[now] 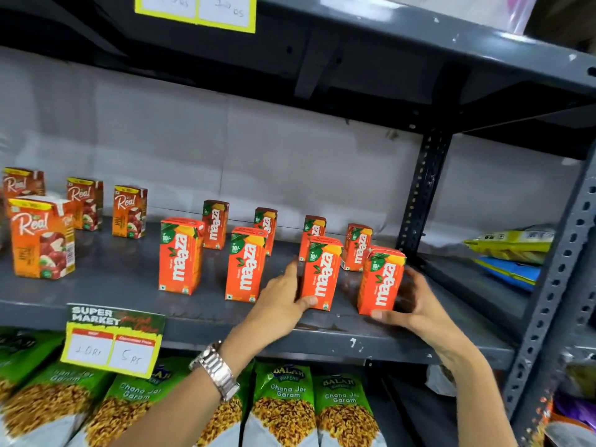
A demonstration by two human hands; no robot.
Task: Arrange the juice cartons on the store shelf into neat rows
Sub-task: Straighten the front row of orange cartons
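Observation:
Several orange Maaza cartons stand upright on the grey metal shelf [129,285] in a front row and a back row. My left hand [283,296] grips the third front carton [321,274] from its left side, thumb on the front. Around the rightmost front carton [382,282] my right hand [416,304] is wrapped, fingers behind it and thumb at its base. Two more front cartons [180,256] [246,264] stand free to the left. Several Real juice cartons [42,237] stand at the far left.
A shelf upright [419,201] rises just behind the right cartons. Yellow and blue packets [512,253] lie on the neighbouring shelf to the right. A price tag [113,340] hangs on the shelf's front lip. Green snack bags [283,401] fill the shelf below.

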